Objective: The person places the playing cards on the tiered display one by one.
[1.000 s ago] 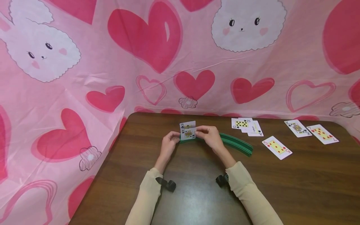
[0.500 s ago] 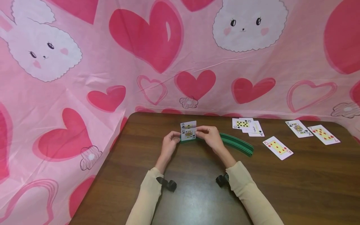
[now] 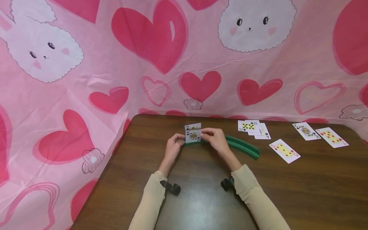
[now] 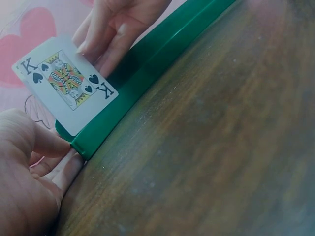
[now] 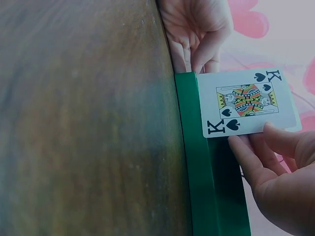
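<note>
A curved green card holder (image 3: 244,147) stands on the wooden table. My left hand (image 3: 173,147) pinches its left end between thumb and fingers, as the left wrist view shows. Upright in the holder near that end is a king of spades (image 5: 246,103), its face towards me. My right hand (image 3: 216,140) pinches this king by its right edge, thumb in front and fingers behind. In the head view another black-suited card (image 3: 192,126) rises behind the king, mostly covered by it. The holder's middle is hidden by my right hand.
At the back of the table (image 3: 316,191) lie a ten of spades (image 3: 247,126) and an overlapping ace (image 3: 262,131). Further right are a five of diamonds (image 3: 284,150), a king (image 3: 306,131) and a red seven (image 3: 332,137). A pink heart-patterned cloth (image 3: 161,99) hangs behind.
</note>
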The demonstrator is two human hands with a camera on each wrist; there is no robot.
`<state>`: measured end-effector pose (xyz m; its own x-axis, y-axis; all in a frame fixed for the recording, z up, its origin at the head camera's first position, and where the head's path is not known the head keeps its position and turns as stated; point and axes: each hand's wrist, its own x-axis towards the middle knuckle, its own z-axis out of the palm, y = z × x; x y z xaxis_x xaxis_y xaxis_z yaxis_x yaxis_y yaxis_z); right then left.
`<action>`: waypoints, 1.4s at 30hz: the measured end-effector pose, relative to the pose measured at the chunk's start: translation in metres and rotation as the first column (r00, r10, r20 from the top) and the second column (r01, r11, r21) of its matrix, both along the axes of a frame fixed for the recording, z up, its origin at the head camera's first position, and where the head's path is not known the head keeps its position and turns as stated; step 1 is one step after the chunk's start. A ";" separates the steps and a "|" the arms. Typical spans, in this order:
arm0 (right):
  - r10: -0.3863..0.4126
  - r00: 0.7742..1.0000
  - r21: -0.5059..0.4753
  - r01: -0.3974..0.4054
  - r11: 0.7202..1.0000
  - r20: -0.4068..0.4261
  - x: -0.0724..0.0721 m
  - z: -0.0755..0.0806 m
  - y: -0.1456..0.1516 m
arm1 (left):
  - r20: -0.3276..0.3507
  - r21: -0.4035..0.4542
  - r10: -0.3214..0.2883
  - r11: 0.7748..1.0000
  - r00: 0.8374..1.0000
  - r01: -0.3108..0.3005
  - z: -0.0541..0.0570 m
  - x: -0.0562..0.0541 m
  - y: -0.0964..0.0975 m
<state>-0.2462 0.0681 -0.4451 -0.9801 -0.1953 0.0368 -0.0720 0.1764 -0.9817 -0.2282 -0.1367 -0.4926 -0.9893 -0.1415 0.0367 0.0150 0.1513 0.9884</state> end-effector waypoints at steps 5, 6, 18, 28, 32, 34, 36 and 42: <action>-0.004 1.000 0.005 0.004 1.000 0.002 0.000 0.000 0.000 | 0.010 -0.015 0.001 1.000 1.000 -0.001 0.000 0.000 0.000; -0.006 1.000 0.008 0.007 1.000 -0.002 0.000 -0.001 0.000 | 0.013 -0.017 0.002 1.000 1.000 -0.002 0.000 0.000 0.000; -0.016 0.999 0.024 0.018 1.000 -0.049 -0.002 -0.001 -0.002 | 0.010 -0.015 0.007 1.000 1.000 -0.007 0.000 0.000 0.000; 0.016 1.000 0.032 -0.016 0.999 -0.005 -0.002 -0.003 -0.002 | 0.000 -0.001 0.007 1.000 1.000 -0.007 -0.001 -0.001 0.000; 0.036 0.999 0.006 -0.036 0.999 0.002 -0.003 -0.004 -0.003 | -0.020 0.015 0.005 1.000 1.000 -0.005 0.000 0.001 0.000; 0.040 0.999 0.003 -0.040 0.999 0.005 -0.003 -0.005 -0.003 | -0.022 0.022 0.007 1.000 1.000 -0.007 0.000 0.000 0.001; 0.039 0.999 0.010 -0.039 0.999 0.004 -0.003 -0.005 -0.002 | -0.016 0.026 0.012 1.000 1.000 -0.012 0.000 0.000 0.001; 0.039 0.999 0.041 -0.038 0.998 -0.014 -0.002 -0.005 -0.002 | -0.010 0.029 0.016 0.999 1.000 -0.016 0.002 0.000 0.001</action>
